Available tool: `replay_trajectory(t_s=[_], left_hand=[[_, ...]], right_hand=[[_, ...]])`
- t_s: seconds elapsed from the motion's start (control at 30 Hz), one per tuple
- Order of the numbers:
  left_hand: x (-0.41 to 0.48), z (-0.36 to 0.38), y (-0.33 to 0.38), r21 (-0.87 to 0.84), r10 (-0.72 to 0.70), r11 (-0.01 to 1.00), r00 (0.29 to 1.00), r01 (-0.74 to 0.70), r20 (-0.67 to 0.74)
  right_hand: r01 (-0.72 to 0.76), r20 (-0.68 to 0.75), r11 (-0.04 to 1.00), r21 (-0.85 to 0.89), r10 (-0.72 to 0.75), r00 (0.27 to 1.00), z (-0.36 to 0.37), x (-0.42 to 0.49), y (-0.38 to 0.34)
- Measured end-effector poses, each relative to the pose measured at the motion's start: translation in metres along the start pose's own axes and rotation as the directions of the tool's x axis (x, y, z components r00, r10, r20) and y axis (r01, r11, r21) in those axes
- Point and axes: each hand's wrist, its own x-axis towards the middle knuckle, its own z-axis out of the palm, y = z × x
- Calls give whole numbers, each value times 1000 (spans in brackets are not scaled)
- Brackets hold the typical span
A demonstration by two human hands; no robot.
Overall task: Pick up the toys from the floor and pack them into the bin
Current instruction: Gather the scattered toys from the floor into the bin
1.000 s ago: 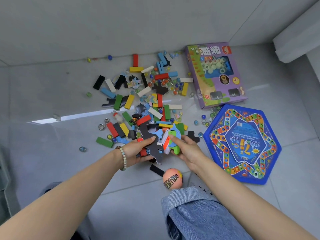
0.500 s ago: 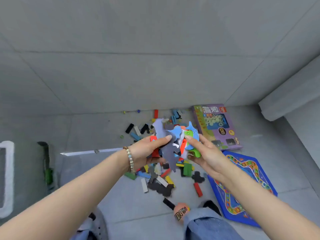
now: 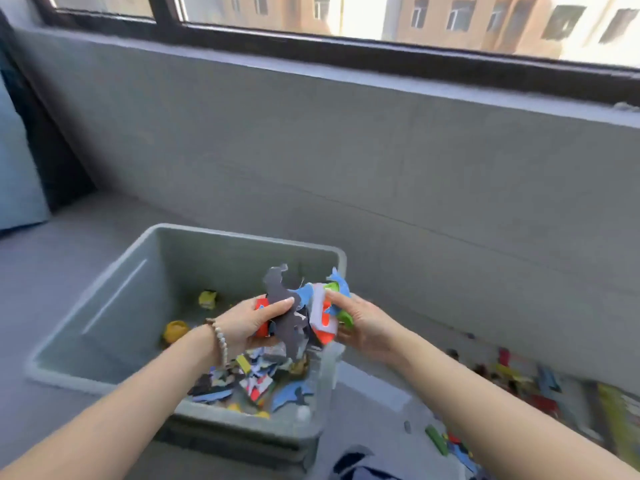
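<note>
A bunch of toys (image 3: pixel 298 313), flat grey and blue cut-out shapes with red, white and green blocks, is held between both hands over the right part of the grey bin (image 3: pixel 114 303). My left hand (image 3: pixel 249 320) grips the bunch from the left, thumb on the grey shape. My right hand (image 3: pixel 360 323) grips it from the right, fingers curled round the green and white pieces. Inside the bin lie several cut-outs and blocks (image 3: pixel 256 379) near the front right corner, plus two yellow toys (image 3: pixel 175 329).
Loose blocks (image 3: pixel 502 372) lie blurred on the floor at the right, with a green block (image 3: pixel 436 439) near my knee. A grey wall under a window (image 3: pixel 346 22) rises behind the bin. A blue cushion (image 3: pixel 17 168) stands at the far left.
Both hands lifted the bunch of toys off the floor pile and carried it left over the bin. The view swung from the floor pile to the bin and wall.
</note>
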Motion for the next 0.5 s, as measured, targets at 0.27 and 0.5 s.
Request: replay_trajectory(t_s=[0.27,0.5], left_hand=[[53,-109,-87,-45,-168,986,921,162,-351],[77,-139,-116,0,-272,953,856,303,-439]], right_hand=[[-228,-175,973,-35,218,960,76,126,104],[-210,-293,896,-390,95,951,51,143,116]])
